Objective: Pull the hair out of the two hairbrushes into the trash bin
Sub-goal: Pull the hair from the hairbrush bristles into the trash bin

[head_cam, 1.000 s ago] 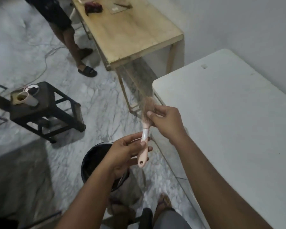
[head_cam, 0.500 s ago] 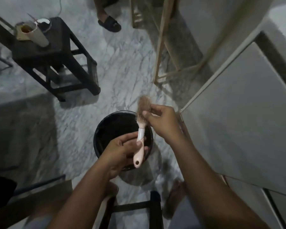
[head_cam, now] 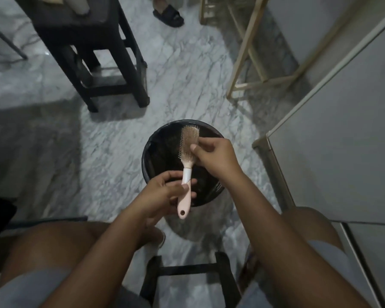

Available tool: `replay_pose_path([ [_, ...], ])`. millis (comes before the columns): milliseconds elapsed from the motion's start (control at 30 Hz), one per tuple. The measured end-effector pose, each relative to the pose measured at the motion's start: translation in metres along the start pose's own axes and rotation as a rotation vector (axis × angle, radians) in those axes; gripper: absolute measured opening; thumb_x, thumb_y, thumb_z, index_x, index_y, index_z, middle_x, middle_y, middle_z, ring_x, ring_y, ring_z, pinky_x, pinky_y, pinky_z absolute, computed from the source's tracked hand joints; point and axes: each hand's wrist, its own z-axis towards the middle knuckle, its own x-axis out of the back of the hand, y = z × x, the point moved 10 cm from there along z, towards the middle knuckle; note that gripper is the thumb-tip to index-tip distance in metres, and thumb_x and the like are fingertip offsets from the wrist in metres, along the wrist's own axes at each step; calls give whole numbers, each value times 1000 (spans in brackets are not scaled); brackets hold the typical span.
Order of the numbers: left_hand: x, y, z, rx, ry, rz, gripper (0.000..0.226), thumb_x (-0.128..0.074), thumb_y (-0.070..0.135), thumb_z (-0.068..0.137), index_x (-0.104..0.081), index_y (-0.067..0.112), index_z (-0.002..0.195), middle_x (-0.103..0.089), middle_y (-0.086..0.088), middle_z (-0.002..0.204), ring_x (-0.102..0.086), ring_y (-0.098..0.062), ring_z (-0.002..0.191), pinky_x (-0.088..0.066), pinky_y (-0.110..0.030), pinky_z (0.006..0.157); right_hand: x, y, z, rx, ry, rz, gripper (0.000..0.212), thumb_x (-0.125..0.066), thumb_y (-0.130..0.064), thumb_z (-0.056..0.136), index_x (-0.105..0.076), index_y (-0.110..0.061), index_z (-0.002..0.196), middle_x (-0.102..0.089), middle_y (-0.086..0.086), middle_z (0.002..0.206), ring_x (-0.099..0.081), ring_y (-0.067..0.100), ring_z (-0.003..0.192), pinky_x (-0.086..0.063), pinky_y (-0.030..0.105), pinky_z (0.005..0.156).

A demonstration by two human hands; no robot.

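Directly above the trash bin (head_cam: pixel 150 143), the left hand (head_cam: pixel 165 192) grips the hairbrush (head_cam: pixel 188 152) handle while the right hand (head_cam: pixel 213 156) pinches its matted hair (head_cam: pixel 189 138) — cleaning looks barely begun, and the second brush is unseen.

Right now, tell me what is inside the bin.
A black liner shows inside the bin; below that it is too dark to tell. The brush, left hand and right hand cover the middle and near side.
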Motion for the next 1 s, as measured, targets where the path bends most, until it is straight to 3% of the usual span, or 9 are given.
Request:
replay_pose_path([
  [167,26,8,-28,-102,0,33,48,-58,-5,94,-60,24,132,-73,-3,117,-74,-24,91,-59,-38,63,-15,-34,-29,14,-89,10,21,-77,-7,86,-73,1,105,-76,17,94,-76,27,86,-64,41,77],
  [300,34,8,-22,-106,3,-48,31,-53,3,97,-66,24,118,-61,-8,103,-60,-21,79,-56,-41,64,-25,-42,-33,34,-114,-50,18,-72,-1,89,-69,8,104,-70,15,76,-69,19,64,-62,25,60],
  [367,32,1,-9,-105,17,-67,17,-49,15,103,-63,17,113,-57,-6,93,-57,-18,69,-51,-35,55,-29,-31,-23,27,-119,-50,17,-71,-2,90,-69,8,104,-70,15,77,-69,19,65,-62,22,60],
  [567,28,-22,50,-34,107,-195,26,-41,24,107,-57,9,121,-50,-2,84,-45,-11,57,-33,-25,46,-33,11,18,7,-106,-12,9,-70,-4,91,-71,4,96,-72,13,76,-71,14,63,-64,26,64],
  [700,49,-25,81,-5,228,-247,22,-37,16,106,-56,11,116,-48,-1,80,-41,-10,53,-29,-24,45,-37,17,38,28,-166,-159,9,-72,-7,91,-72,2,92,-74,19,78,-75,23,67,-65,31,64],
  [800,65,-21,87,-7,279,-325,24,-35,9,103,-55,12,115,-47,1,77,-39,-10,52,-28,-22,44,-33,17,52,62,-175,-268,9,-71,-9,92,-73,-2,88,-74,16,74,-75,20,64,-64,28,62],
  [933,68,-6,84,-76,221,-420,28,-34,10,104,-57,13,120,-49,3,77,-41,-8,54,-32,-21,42,-11,39,71,68,-127,-554,10,-70,-15,93,-74,-12,85,-74,5,69,-71,7,55,-59,15,57],
  [1000,63,2,80,-117,175,-431,29,-33,11,105,-56,13,123,-49,4,77,-40,-8,55,-33,-21,43,-9,56,77,65,-119,-680,10,-70,-16,93,-75,-13,85,-73,5,73,-71,10,60,-59,18,61],
])
